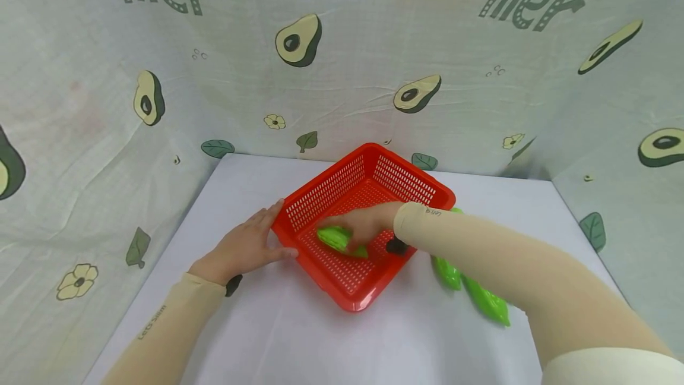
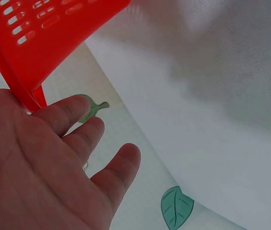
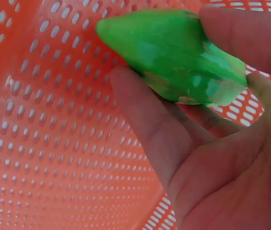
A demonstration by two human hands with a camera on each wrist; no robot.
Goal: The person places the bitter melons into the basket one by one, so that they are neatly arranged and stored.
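Observation:
A red perforated plastic basket sits on the table, one corner toward the near side. My right hand reaches inside it and holds a glossy green vegetable with a pointed end, whose exact kind I cannot tell. In the right wrist view, the thumb and fingers lie around the vegetable, low over the perforated floor. My left hand touches the basket's left corner, its fingers fairly straight and the thumb at the rim. The left wrist view shows those fingers beside the red rim.
More green vegetables lie right of the basket, partly hidden under the right forearm. The white table meets a cloth printed with avocados and leaves at its back and sides.

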